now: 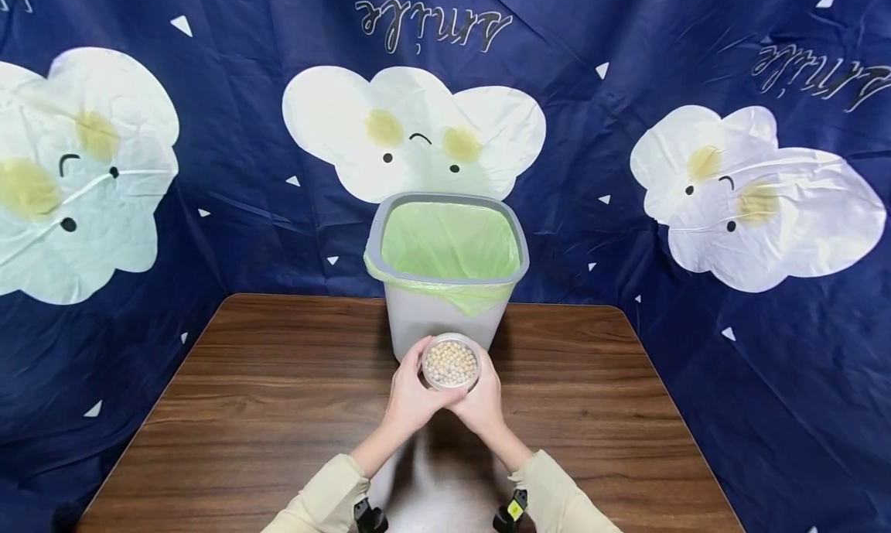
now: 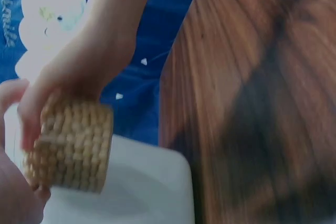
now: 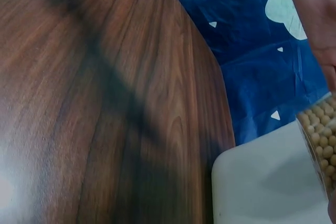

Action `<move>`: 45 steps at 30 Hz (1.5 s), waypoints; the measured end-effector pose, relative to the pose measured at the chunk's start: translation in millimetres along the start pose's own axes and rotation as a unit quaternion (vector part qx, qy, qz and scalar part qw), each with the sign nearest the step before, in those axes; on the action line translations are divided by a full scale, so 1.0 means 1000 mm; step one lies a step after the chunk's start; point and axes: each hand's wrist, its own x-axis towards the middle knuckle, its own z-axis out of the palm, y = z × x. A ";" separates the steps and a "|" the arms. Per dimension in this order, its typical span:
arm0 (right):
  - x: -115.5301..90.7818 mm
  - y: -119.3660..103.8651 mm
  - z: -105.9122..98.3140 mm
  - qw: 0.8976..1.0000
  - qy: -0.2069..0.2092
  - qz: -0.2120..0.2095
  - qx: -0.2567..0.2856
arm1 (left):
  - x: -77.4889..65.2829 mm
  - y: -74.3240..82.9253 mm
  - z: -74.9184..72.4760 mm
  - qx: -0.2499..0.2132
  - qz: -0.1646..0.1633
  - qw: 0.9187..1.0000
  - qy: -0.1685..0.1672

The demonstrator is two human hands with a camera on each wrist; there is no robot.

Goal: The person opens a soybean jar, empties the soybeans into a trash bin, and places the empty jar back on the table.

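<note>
A clear round jar of pale yellow beans point(image 1: 451, 364), which look like soybeans, is held up between both hands. The left hand point(image 1: 409, 394) grips its left side, and the right hand point(image 1: 486, 400) grips its right side, with the thumbs meeting at the near side. From the head view the beans show through the round top; whether a lid covers it I cannot tell. In the left wrist view the jar point(image 2: 79, 148) appears from the side, packed with beans. Only part of it point(image 3: 323, 142) enters the right wrist view.
Just beyond the hands stands a pale grey bin point(image 1: 445, 316) with a grey rim and a green liner bag point(image 1: 448, 243). Both are on a brown wooden table point(image 1: 278, 394). Blue cloth point(image 1: 578, 208) printed with white clouds hangs around the back and sides.
</note>
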 end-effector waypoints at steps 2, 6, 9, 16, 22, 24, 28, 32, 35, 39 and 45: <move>-0.001 -0.001 0.002 1.000 0.016 -0.004 -0.005 | -0.001 0.001 0.003 0.004 -0.003 1.000 0.014; 0.000 -0.002 0.001 1.000 0.016 0.009 0.010 | -0.002 0.001 0.004 -0.008 -0.001 1.000 0.008; 0.002 -0.002 -0.004 0.998 -0.018 0.030 0.051 | 0.001 -0.001 -0.003 -0.045 0.001 0.999 -0.026; 0.009 -0.015 -0.023 0.982 -0.125 0.047 0.136 | 0.021 -0.009 -0.027 -0.146 -0.021 0.969 -0.197; 0.013 -0.030 -0.033 0.969 -0.194 0.037 0.148 | 0.029 -0.015 -0.035 -0.135 -0.020 0.955 -0.264; 0.014 -0.030 -0.036 0.967 -0.210 0.023 0.143 | 0.027 -0.016 -0.034 -0.134 -0.019 0.957 -0.257; 0.017 -0.028 -0.040 0.962 -0.239 -0.004 0.131 | 0.024 -0.019 -0.032 -0.129 -0.011 0.962 -0.239; 0.019 -0.029 -0.044 0.960 -0.253 -0.014 0.117 | 0.022 -0.020 -0.032 -0.115 0.004 0.967 -0.229; 0.019 -0.030 -0.045 0.963 -0.246 -0.026 0.112 | 0.022 -0.019 -0.032 -0.102 0.010 0.969 -0.225; 0.018 -0.029 -0.041 0.970 -0.209 -0.033 0.122 | 0.021 -0.006 -0.033 -0.093 0.008 0.973 -0.211; 0.013 -0.011 -0.026 0.986 -0.128 -0.021 0.104 | 0.015 0.025 -0.031 -0.075 0.008 0.986 -0.147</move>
